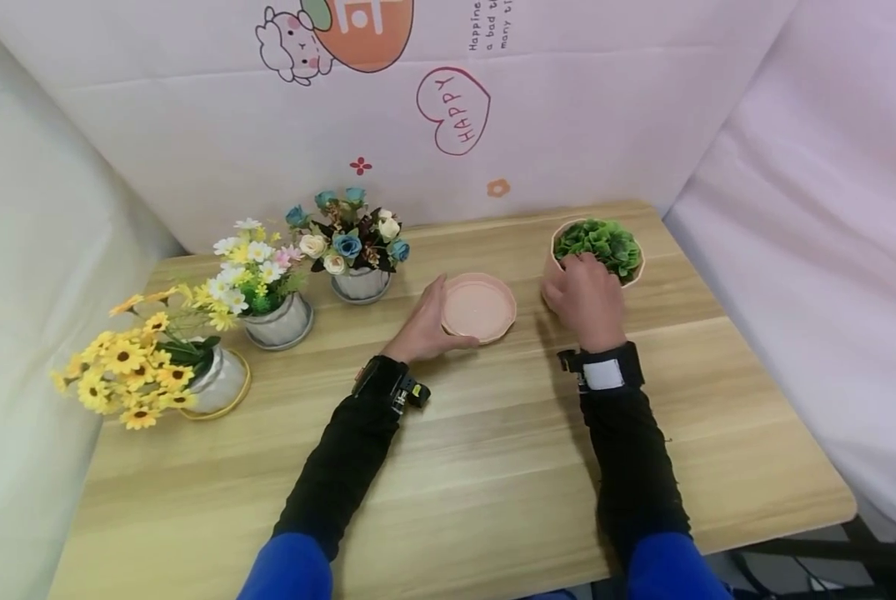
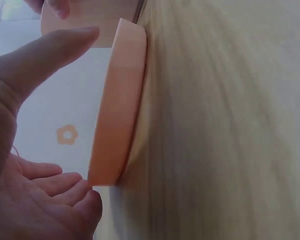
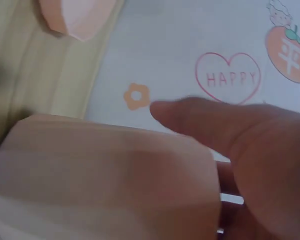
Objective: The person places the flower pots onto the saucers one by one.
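Standing at the table edge, notes as seen. 2 hands at work on a wooden table backed by a pink printed wall sheet.

Left hand: fingers out fairly straight, cupped loosely against the near-left rim of a pink saucer. Wrist view shows the thumb above the rim and the fingers below it, neither clamped; looks like steadying contact, not a pinch. Saucer lies flat on the table, mid-back, hollow side up, nothing in it.

Right hand: wrapped round the near-left side of a pink pot of green foliage, thumb lying over the wall near the rim. Whether the pot is resting on the table or just lifted, I cannot tell. It sits just right of the saucer, apart from it, at the table's back right.

Orientation: pot upright, long axis vertical, mouth and leaves pointing up, no visible tilt. Saucer round, so no heading; its axis is vertical too.

Progress, my judgement: pot and saucer are not yet joined. Both are in hand, side by side. Setting the pot on the saucer appears to remain.

Also present: 3 flower pots at left, yellow daisies, white-and-yellow blooms, blue-and-cream roses.
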Demonstrator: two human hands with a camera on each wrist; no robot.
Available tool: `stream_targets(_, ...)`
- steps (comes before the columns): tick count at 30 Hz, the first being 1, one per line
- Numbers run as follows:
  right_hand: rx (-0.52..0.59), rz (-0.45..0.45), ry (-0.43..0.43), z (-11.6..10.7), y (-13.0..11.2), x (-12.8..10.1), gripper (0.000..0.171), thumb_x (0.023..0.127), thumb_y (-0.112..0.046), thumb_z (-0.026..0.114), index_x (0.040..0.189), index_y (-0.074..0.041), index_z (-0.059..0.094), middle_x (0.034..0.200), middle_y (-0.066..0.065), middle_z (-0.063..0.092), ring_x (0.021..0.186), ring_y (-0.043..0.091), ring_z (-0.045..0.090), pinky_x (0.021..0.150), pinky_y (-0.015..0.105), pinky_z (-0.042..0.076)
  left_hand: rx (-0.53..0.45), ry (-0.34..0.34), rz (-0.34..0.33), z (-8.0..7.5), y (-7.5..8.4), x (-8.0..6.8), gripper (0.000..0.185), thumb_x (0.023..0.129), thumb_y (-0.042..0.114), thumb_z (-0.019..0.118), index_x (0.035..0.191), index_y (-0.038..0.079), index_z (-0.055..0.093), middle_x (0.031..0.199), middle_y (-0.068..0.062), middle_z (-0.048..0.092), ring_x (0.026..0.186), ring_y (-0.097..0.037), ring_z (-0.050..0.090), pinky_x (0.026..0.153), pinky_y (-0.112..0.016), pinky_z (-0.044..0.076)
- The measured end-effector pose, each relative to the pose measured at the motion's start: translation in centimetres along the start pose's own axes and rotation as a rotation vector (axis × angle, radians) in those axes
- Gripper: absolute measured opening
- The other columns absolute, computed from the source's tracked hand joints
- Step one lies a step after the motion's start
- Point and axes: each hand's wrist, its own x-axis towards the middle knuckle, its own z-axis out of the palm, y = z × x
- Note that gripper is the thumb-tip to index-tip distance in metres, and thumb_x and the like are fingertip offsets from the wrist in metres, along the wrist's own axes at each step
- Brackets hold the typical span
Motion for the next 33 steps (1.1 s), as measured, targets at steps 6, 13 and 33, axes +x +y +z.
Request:
stream_targets(6, -0.081, -0.028, 0.078, 1.4, -0.4, 0.2, 0.026, 0.097, -0.008, 0.056, 0.071, -0.001, 0.054, 0.071, 0.021, 0.058, 0.06, 0.042, 0.058, 0.049, 0.054, 0.045, -0.028, 0.002, 0.02, 0.4, -0.6, 0.3, 0.131, 0.078, 0.034, 0.096, 0.169, 0.003, 0.007, 0.178, -0.017, 0.011, 0.166, -0.033, 0.014, 0.135, -0.05, 0.021)
stream_targets(13, -0.138, -0.021, 0.073, 1.9, -0.5, 0.3, 0.022, 0.098, -0.013, 0.063, 0.083, 0.002, 0.061, 0.077, 0.022, 0.063, 0.067, 0.044, 0.064, 0.054, 0.055, 0.049, -0.033, -0.003, 0.018, 0.3, -0.9, 0.3, 0.126, 0.082, 0.035, 0.093, 0.169, 0.003, 0.008, 0.178, -0.017, 0.013, 0.165, -0.033, 0.015, 0.135, -0.049, 0.02)
stream_targets(33, -0.162, 0.005, 0.044, 1.9, -0.5, 0.5, 0.023, 0.101, -0.016, 0.067, 0.096, 0.006, 0.064, 0.089, 0.026, 0.068, 0.077, 0.047, 0.067, 0.06, 0.057, 0.053, -0.045, -0.009, 0.052, 0.2, -1.3, 0.6, 0.123, 0.082, 0.03, 0.094, 0.168, 0.0, 0.011, 0.175, -0.019, 0.019, 0.163, -0.033, 0.022, 0.135, -0.047, 0.023)
